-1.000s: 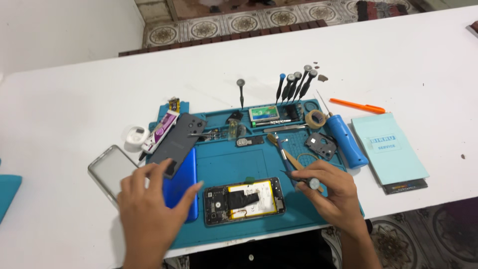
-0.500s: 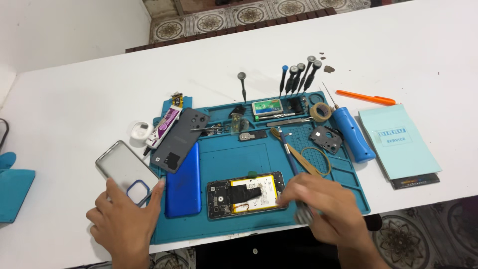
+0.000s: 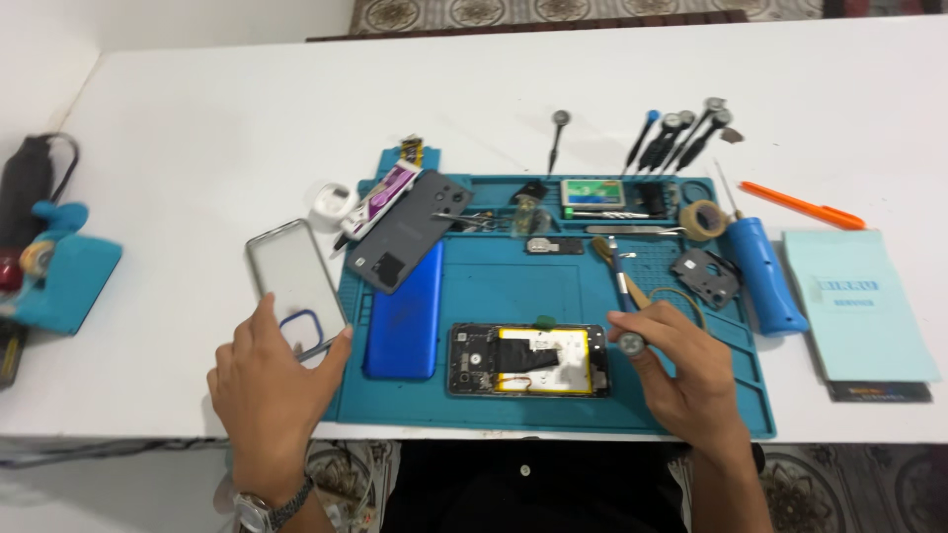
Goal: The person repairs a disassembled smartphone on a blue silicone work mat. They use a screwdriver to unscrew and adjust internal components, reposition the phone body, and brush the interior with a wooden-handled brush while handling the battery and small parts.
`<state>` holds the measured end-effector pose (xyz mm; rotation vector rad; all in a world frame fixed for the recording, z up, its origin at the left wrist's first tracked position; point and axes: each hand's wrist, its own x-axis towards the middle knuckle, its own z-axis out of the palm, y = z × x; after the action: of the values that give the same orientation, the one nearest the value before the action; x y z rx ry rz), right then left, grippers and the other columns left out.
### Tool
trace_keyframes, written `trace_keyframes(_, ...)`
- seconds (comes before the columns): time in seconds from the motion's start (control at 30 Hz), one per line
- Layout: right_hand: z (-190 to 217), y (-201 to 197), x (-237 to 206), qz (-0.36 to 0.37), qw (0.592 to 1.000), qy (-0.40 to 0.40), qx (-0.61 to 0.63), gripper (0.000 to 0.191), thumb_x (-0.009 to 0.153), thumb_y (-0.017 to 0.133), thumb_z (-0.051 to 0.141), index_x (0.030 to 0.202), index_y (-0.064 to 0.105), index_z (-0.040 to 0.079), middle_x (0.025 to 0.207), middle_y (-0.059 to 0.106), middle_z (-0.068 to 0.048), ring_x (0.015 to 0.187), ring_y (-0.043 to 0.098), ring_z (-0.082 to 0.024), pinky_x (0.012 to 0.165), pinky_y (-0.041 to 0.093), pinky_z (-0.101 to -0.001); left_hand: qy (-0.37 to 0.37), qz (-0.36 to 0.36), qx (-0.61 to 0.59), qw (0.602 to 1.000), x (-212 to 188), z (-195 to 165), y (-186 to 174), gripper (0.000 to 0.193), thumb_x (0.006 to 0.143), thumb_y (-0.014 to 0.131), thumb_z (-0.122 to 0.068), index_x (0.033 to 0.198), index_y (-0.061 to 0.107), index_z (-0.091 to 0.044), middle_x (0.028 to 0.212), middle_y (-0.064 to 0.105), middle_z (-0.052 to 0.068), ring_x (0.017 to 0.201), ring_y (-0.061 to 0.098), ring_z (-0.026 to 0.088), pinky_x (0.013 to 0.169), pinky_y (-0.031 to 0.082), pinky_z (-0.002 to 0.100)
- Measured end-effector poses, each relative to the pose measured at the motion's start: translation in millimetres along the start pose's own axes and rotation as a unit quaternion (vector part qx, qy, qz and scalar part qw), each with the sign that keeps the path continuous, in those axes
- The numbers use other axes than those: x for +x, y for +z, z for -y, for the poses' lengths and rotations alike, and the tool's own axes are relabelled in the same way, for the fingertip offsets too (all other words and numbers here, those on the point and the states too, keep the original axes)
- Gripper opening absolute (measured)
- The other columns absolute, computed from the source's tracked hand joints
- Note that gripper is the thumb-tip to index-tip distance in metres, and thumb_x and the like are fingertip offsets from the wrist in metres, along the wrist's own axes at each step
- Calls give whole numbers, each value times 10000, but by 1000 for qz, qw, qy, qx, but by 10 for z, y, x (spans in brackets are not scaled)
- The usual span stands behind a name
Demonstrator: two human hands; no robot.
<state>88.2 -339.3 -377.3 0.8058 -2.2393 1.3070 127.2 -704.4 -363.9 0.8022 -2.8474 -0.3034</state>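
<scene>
An opened phone (image 3: 528, 359) with a yellow battery lies on the teal repair mat (image 3: 513, 286). My right hand (image 3: 681, 375) sits at its right end and grips a screwdriver with a blue shaft and silver cap (image 3: 624, 316). My left hand (image 3: 272, 380) rests at the mat's left edge, fingers spread, touching the lower end of a clear phone case (image 3: 294, 284). A blue back cover (image 3: 407, 314) lies between the case and the open phone, with a grey phone body (image 3: 410, 229) overlapping its top.
Several screwdrivers (image 3: 676, 133) stand behind the mat. A blue cylinder tool (image 3: 768, 274), tape roll (image 3: 702, 219), orange pry tool (image 3: 802, 205) and light blue booklet (image 3: 857, 304) lie right. A blue stand (image 3: 61, 281) sits far left. The table's front edge is near my wrists.
My left hand slid left off the blue back cover onto the clear case. My right hand shifted slightly beside the open phone, still holding the screwdriver. The camera view moved.
</scene>
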Motion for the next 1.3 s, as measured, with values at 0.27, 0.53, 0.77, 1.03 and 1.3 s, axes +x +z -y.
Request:
trace_keyframes(0.27, -32, 114, -86, -17, 1000, 7, 16, 242, 957, 657, -24, 1197, 659, 7, 980, 727, -118, 870, 713, -181, 686, 548, -256, 136, 5, -42, 990, 81, 400, -90, 695, 757, 778, -504, 1299, 655, -87, 1357, 628, 114, 1171, 539, 354, 961, 424, 480)
trace_keyframes(0.53, -146, 178, -172, -37, 991, 42, 125, 162, 1033, 591, 5, 1194, 578, -7, 1008, 713, -121, 835, 625, -132, 684, 505, -235, 185, 5, -30, 982, 104, 397, -146, 544, 734, 788, -543, 1144, 749, -188, 1476, 497, 229, 1324, 439, 393, 1050, 356, 508)
trace_keyframes(0.77, -191, 106, -235, -52, 992, 9, 110, 79, 1102, 498, 32, 1147, 555, 0, 1080, 663, -151, 985, 655, -201, 827, 532, -304, 376, -34, -127, 917, -179, -358, -18, 833, 780, 685, -690, 1346, 585, -87, 1520, 460, 246, 1406, 359, 436, 1094, 267, 564)
trace_keyframes(1.03, -200, -46, -248, -51, 992, 47, 102, 106, 1044, 528, 2, 1122, 601, 10, 964, 668, -106, 789, 579, -146, 702, 482, -270, 305, -94, -15, 948, -87, -794, 207, 487, 948, 625, -446, 1307, 688, -122, 1375, 618, 142, 1207, 538, 352, 992, 397, 473)
trace_keyframes(1.3, -185, -61, -230, -41, 997, 44, 49, 100, 1012, 567, 16, 1094, 623, 28, 902, 686, -66, 747, 606, -141, 668, 491, -273, 235, -53, -29, 970, -254, -850, 204, 402, 879, 677, -521, 1060, 733, -167, 1140, 688, 56, 1104, 575, 273, 955, 445, 440)
